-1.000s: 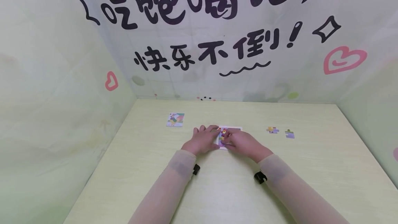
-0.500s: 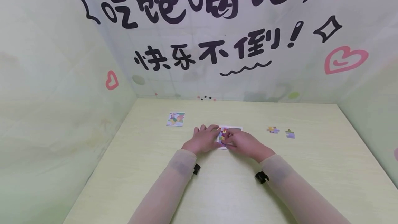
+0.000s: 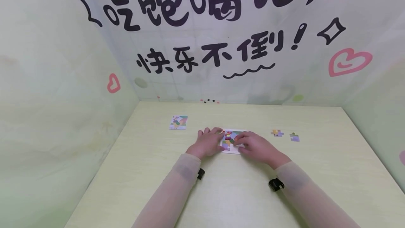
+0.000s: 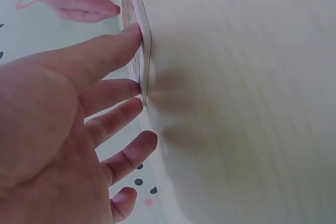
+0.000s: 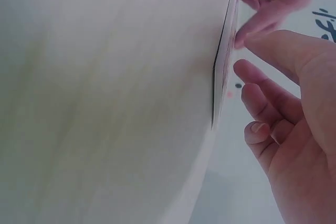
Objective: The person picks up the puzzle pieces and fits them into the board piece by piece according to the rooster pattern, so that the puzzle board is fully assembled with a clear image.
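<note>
In the head view, a white-framed jigsaw puzzle (image 3: pixel 232 152) with a rooster picture lies flat on the table; bare white shows at its lower middle. My left hand (image 3: pixel 207 144) is at its left side, fingers fairly straight and spread. The left wrist view has the left thumb (image 4: pixel 118 48) and two fingertips touching the puzzle's edge. Over the puzzle's right part is my right hand (image 3: pixel 257 149), hiding some of the picture. In the right wrist view, its fingers (image 5: pixel 268 95) are loosely bent, with thumb and forefinger apart and no piece visible between them.
Two groups of loose jigsaw material lie to the right: joined yellow and purple pieces (image 3: pixel 277 133) and a green and purple piece (image 3: pixel 294 137). A square rooster picture (image 3: pixel 178 122) lies back left. Printed cloth walls (image 3: pixel 190 87) border the table (image 3: pixel 221 192).
My right hand has moved right across the puzzle, and its fingers have loosened. More of the rooster and the bare white area now show. My left hand has stayed at the left edge.
</note>
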`<state>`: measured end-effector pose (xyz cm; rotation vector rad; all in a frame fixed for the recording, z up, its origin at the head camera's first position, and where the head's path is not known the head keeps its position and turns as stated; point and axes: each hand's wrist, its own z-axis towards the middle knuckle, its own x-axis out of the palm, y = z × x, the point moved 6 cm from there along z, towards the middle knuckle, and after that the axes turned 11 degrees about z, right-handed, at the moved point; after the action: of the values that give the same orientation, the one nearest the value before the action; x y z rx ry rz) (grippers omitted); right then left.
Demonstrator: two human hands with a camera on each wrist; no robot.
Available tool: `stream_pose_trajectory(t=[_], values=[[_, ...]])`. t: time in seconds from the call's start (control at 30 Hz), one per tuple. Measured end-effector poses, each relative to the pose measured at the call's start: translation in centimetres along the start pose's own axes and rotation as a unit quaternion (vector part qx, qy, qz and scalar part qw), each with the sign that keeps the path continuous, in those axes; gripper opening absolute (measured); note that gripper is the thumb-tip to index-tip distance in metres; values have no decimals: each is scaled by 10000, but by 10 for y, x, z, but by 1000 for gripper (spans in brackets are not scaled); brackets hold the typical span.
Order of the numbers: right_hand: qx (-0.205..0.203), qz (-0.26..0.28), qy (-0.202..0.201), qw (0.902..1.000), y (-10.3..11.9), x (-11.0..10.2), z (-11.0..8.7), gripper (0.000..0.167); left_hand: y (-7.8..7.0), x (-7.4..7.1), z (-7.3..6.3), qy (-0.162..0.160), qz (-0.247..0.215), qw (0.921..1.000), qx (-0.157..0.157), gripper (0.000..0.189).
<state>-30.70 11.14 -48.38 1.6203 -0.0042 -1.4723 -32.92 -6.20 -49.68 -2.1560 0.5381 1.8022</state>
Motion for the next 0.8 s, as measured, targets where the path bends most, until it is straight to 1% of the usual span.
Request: stream_pose_trajectory(t=[0.13,0.3,0.53,0.63,0.8], values=[[199,-50,-150,9997,-11,-17,-14,18,-1,1,0,-31,-24,10000,-18,67],[450,-298,-361,9979,-31,-39,-29,21,-1,2,0,-49,-43,9999,-77,64],[1063,-428,-488,9922,-64,-66,-49,26,-2,1,-1,-14,-25,9999,-116,63],[1169,-433,-556,9906,-74,-76,-55,27,-2,0,-1,-19,-45,9999,-100,64],[1245,-529,-696,9884,-83,-87,-62,26,-3,-1,-1,-51,-105,9999,-101,63]])
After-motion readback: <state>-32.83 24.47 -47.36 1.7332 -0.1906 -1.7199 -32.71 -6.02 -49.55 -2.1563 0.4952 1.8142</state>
